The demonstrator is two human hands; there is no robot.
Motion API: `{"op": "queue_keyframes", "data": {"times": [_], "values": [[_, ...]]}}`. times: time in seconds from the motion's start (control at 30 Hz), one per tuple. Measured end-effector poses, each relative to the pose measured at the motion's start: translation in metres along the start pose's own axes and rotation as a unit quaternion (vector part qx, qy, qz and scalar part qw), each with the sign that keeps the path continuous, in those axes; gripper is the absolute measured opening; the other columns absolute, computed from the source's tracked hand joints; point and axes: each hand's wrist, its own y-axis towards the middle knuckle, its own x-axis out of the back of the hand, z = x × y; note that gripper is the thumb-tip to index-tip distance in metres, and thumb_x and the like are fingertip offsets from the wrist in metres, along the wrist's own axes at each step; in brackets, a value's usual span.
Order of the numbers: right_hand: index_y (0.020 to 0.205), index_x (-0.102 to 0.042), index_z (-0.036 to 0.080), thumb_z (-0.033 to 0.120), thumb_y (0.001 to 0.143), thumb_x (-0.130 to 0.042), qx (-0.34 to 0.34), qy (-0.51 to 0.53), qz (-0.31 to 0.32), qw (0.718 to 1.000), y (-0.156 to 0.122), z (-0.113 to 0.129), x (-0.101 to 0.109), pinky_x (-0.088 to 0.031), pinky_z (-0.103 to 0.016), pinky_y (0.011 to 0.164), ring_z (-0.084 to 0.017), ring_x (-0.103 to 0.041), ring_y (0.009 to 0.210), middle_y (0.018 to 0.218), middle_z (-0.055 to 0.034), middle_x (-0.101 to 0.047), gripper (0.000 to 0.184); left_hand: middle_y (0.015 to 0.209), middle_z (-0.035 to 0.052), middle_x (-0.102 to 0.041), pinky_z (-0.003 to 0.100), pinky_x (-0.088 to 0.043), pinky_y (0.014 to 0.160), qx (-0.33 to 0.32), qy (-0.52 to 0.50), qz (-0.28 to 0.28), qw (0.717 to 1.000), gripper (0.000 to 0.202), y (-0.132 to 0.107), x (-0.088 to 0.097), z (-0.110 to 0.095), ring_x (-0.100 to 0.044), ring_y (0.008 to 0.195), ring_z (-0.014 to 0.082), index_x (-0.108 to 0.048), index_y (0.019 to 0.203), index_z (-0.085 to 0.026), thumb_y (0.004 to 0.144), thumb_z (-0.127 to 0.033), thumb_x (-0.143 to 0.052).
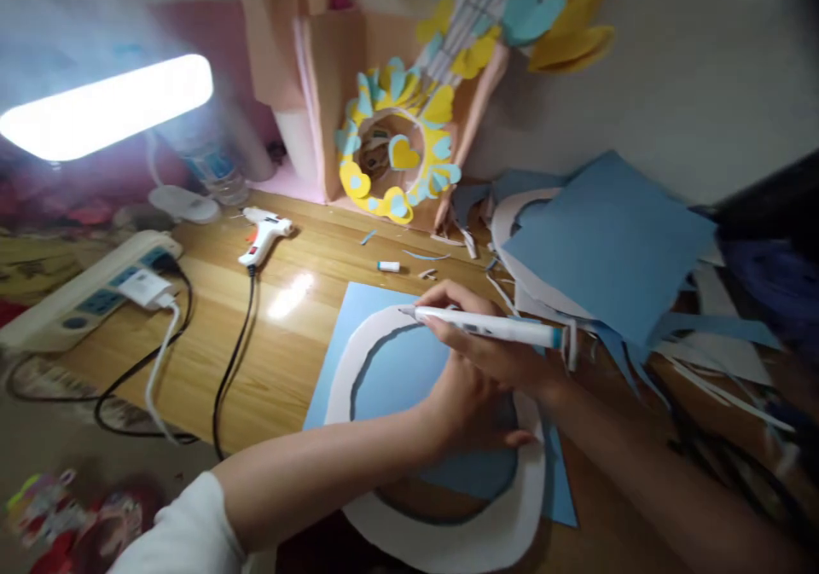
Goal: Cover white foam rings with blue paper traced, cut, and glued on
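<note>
My right hand (492, 335) is closed around a white marker (505, 325) with a teal end. The marker's tip touches or hovers just over the upper edge of a white ring (342, 369) with a large opening. Beneath the ring lies a sheet of blue paper (339, 318), visible through the opening and past its sides. My left hand (470, 403) rests over the ring's right part, below the right hand. One of its fingers stretches out onto the white rim; the others are mostly hidden.
A marker cap (388, 266) lies behind the ring. A glue gun (265, 237), power strip (95, 288) and cables are at left, under a bright lamp (108, 105). Blue sheets (607, 241) and paper scraps pile up at right. A heart-decorated wreath (438, 143) stands at the back.
</note>
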Motion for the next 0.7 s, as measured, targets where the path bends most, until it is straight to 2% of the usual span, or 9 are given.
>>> {"op": "queue_keyframes", "data": {"times": [0.07,0.13,0.2,0.3,0.4,0.5,0.57,0.63,0.7], "values": [[0.096,-0.058,0.019,0.035,0.085,-0.056,0.004,0.01,0.061,0.998,0.036,-0.004,-0.012,-0.045,-0.026,0.068,-0.014,-0.058,0.078,0.088,-0.0018,-0.061,0.019,0.145,0.0133,-0.039,0.052,-0.021,0.11,-0.01,0.009,-0.017,1.0,0.082,-0.002,0.001,0.002,-0.022,0.136,0.036,-0.034,0.142,-0.017,0.079,-0.068,-0.045],[0.091,-0.059,0.017,0.036,0.083,-0.056,-0.018,0.045,0.137,0.989,0.059,-0.012,-0.019,-0.044,-0.024,0.063,-0.013,-0.056,0.071,0.08,-0.0014,-0.06,0.021,0.147,0.0139,-0.035,0.056,-0.017,0.109,-0.01,0.024,-0.033,0.999,0.079,-0.005,0.001,0.003,-0.019,0.137,0.0389,-0.038,0.14,-0.02,0.079,-0.069,-0.042],[0.085,-0.059,0.015,0.037,0.081,-0.058,-0.052,0.093,0.207,0.972,0.071,-0.021,-0.021,-0.045,-0.024,0.061,-0.013,-0.056,0.067,0.075,-0.0015,-0.061,0.022,0.147,0.015,-0.033,0.06,-0.017,0.106,-0.009,0.039,-0.038,0.998,0.078,-0.006,0.001,0.003,-0.021,0.135,0.0417,-0.041,0.138,-0.021,0.079,-0.071,-0.04],[0.085,-0.059,0.013,0.035,0.079,-0.061,-0.073,0.157,0.258,0.95,0.074,-0.035,-0.02,-0.047,-0.026,0.064,-0.013,-0.058,0.069,0.074,-0.0027,-0.063,0.022,0.145,0.017,-0.034,0.061,-0.022,0.101,-0.016,0.05,-0.046,0.998,0.078,-0.007,-0.001,0.001,-0.03,0.13,0.0422,-0.043,0.136,-0.02,0.078,-0.072,-0.041],[0.087,-0.059,0.013,0.035,0.082,-0.058,-0.059,0.177,0.257,0.948,0.069,-0.045,-0.019,-0.047,-0.027,0.066,-0.013,-0.058,0.07,0.076,-0.0028,-0.063,0.023,0.14,0.0196,-0.039,0.058,-0.026,0.101,-0.011,0.059,-0.07,0.996,0.083,-0.006,-0.003,-0.001,-0.038,0.125,0.0402,-0.039,0.138,-0.016,0.076,-0.07,-0.046],[0.087,-0.058,0.015,0.04,0.083,-0.056,-0.04,0.181,0.243,0.952,0.066,-0.048,-0.019,-0.046,-0.03,0.067,-0.014,-0.057,0.069,0.075,-0.0015,-0.062,0.025,0.129,0.0215,-0.05,0.056,-0.028,0.101,0.002,0.062,-0.079,0.995,0.082,-0.002,-0.003,-0.002,-0.046,0.119,0.0384,-0.044,0.133,-0.008,0.077,-0.068,-0.048],[0.086,-0.059,0.016,0.04,0.082,-0.056,-0.023,0.181,0.237,0.954,0.065,-0.047,-0.018,-0.046,-0.031,0.067,-0.015,-0.057,0.069,0.073,-0.0013,-0.061,0.025,0.116,0.0212,-0.061,0.054,-0.033,0.099,0.007,0.068,-0.082,0.994,0.065,0.002,0.001,-0.004,-0.053,0.113,0.0366,-0.055,0.122,-0.005,0.084,-0.058,-0.045],[0.086,-0.059,0.016,0.04,0.082,-0.055,-0.011,0.177,0.232,0.957,0.064,-0.045,-0.018,-0.046,-0.03,0.065,-0.015,-0.056,0.068,0.072,-0.0017,-0.06,0.024,0.102,0.0193,-0.067,0.049,-0.04,0.094,0.007,0.076,-0.1,0.992,0.044,0.002,0.01,-0.007,-0.059,0.105,0.0329,-0.063,0.11,-0.007,0.091,-0.04,-0.041],[0.085,-0.06,0.016,0.04,0.081,-0.056,-0.005,0.171,0.229,0.958,0.063,-0.042,-0.018,-0.045,-0.03,0.063,-0.015,-0.056,0.067,0.072,-0.002,-0.06,0.024,0.094,0.0174,-0.07,0.044,-0.046,0.086,0.006,0.087,-0.126,0.988,0.036,-0.006,0.02,-0.012,-0.064,0.095,0.0293,-0.068,0.099,-0.009,0.092,-0.027,-0.038]]}}
